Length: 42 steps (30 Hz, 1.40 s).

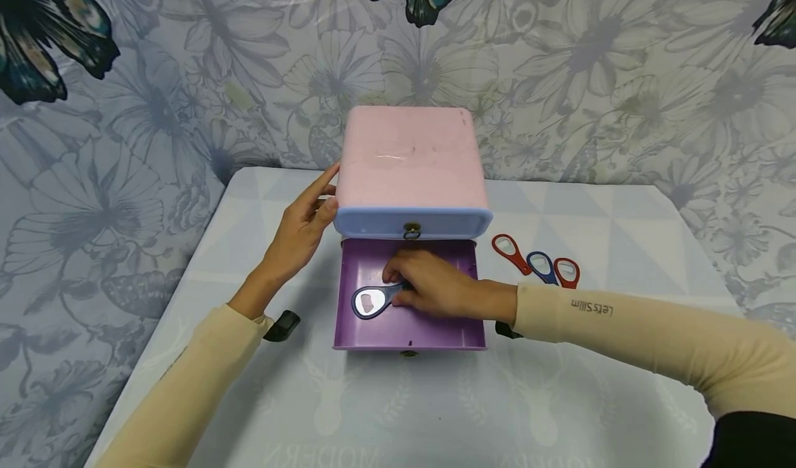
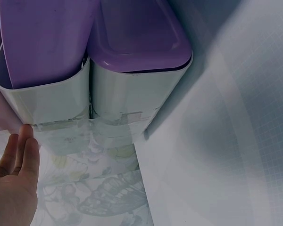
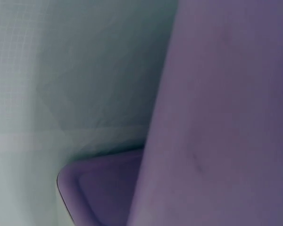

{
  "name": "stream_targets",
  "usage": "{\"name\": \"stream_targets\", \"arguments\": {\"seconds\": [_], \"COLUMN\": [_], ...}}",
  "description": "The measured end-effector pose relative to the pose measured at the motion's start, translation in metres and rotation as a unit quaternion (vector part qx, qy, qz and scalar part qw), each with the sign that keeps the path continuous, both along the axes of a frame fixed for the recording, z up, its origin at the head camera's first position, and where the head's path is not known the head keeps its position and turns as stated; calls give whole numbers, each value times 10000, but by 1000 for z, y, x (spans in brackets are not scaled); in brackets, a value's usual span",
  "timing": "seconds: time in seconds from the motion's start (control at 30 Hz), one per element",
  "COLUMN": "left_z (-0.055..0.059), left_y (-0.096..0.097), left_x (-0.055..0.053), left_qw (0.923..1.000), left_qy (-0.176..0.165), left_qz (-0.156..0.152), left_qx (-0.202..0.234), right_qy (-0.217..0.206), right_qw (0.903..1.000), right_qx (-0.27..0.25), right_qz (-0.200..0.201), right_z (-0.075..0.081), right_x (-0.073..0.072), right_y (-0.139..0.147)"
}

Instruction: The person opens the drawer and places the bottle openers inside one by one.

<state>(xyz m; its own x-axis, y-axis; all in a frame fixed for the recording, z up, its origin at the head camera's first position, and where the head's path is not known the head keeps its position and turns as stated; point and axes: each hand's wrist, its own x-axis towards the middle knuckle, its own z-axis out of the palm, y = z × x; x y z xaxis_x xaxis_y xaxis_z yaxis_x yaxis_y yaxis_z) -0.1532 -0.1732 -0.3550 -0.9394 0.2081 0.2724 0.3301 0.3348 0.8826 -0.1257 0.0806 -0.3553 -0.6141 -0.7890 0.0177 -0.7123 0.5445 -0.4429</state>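
Observation:
A small drawer cabinet with a pink top (image 1: 410, 153) stands on the table. Its purple drawer (image 1: 404, 333) is pulled out towards me. Inside the drawer, my right hand (image 1: 435, 288) pinches the short handle of a blue-rimmed, oval-headed piece (image 1: 371, 302) with a pale, shiny face. My left hand (image 1: 301, 236) rests its extended fingers against the cabinet's left side; they also show in the left wrist view, beside the white casing (image 2: 52, 101). The right wrist view shows the outer wall of the purple drawer (image 3: 217, 117); the right hand is hidden there.
Right of the cabinet lie two red oval-headed pieces, one red piece (image 1: 511, 252) farther left and another red piece (image 1: 566, 273), with a blue piece (image 1: 541, 267) between them. A blue drawer front (image 1: 379, 223) with a ring pull sits above the pulled-out drawer. A flowered cloth (image 1: 560, 108) hangs behind.

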Motion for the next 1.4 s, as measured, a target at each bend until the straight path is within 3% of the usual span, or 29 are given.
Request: {"name": "stream_targets", "arguments": {"seconds": [0.5,0.9,1.17,1.4], "left_z": [-1,3,2,0], "left_y": [-2,0,-1,-1], "left_x": [1,-3,-2,-2], "left_qw": [10000,10000,10000,10000], "left_qy": [-2,7,28,9], "left_qz": [19,-44,7,2], "left_qx": [-26,30,-6,0], "right_qy": [-133,-268,86,272], "right_qw": [9988,9942,9883,9855], "right_qx": [-467,-909,-1396,-1246], "right_qz": [-67,-504,-616,-1119], "right_z": [21,37,58,62], "right_x": [14,30,34,29], "right_y": [24,59,86,109]}}
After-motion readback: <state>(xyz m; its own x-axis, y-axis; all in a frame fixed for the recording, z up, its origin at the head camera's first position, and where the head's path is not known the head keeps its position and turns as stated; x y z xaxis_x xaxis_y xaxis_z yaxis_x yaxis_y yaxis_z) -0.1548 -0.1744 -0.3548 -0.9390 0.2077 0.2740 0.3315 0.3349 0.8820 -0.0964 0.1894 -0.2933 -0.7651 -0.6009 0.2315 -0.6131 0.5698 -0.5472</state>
